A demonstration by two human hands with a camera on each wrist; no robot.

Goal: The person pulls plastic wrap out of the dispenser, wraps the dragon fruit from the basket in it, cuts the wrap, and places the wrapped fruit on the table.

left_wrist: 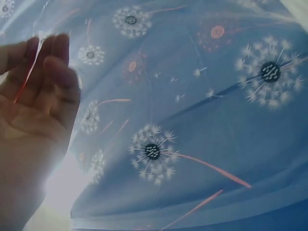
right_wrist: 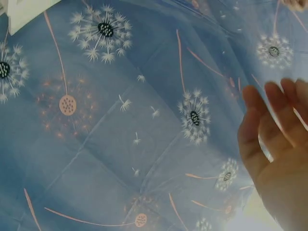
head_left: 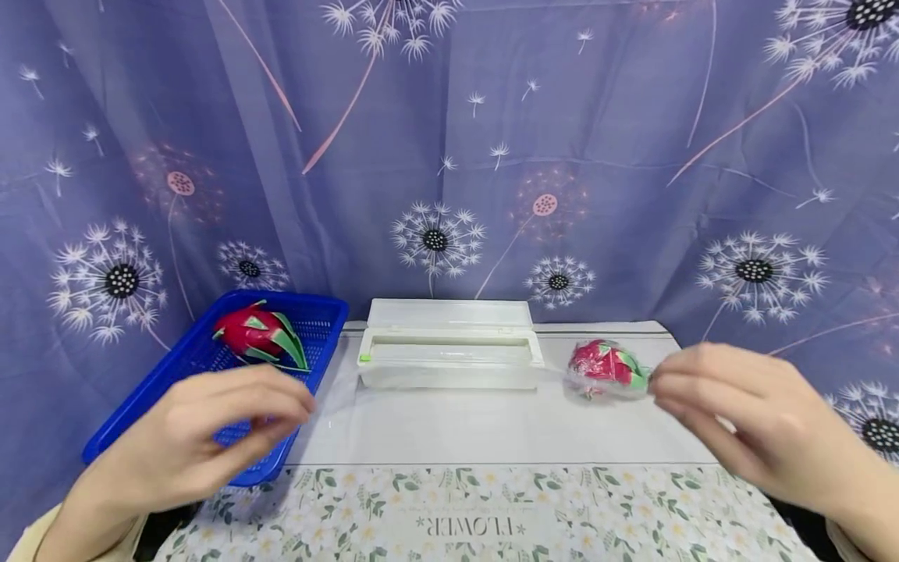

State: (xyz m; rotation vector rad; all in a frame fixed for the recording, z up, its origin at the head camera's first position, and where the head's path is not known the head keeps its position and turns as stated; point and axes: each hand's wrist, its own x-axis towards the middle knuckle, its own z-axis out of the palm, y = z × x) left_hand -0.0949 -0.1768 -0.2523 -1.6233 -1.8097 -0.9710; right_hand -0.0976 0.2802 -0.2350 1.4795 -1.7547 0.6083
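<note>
My left hand [head_left: 211, 429] is raised at the left, thumb and fingers pinched together near the blue basket. My right hand [head_left: 751, 414] mirrors it at the right, fingertips together. Faint clear plastic wrap [head_left: 555, 373] seems to stretch between the hands; its edges are hard to make out. Behind it, a red and green dragon fruit [head_left: 600, 363] with a glossy look lies on the table, left of my right fingertips. The wrist views show the left hand [left_wrist: 41, 96] and the right hand [right_wrist: 284, 139] with bent fingers against the curtain.
A blue basket [head_left: 330, 312] at the left holds another dragon fruit [head_left: 256, 332]. A white plastic wrap dispenser [head_left: 449, 378] stands at the back middle of the table, lid up. A flowered mat [head_left: 351, 507] covers the front. The dandelion-print curtain [head_left: 492, 117] hangs behind and at both sides.
</note>
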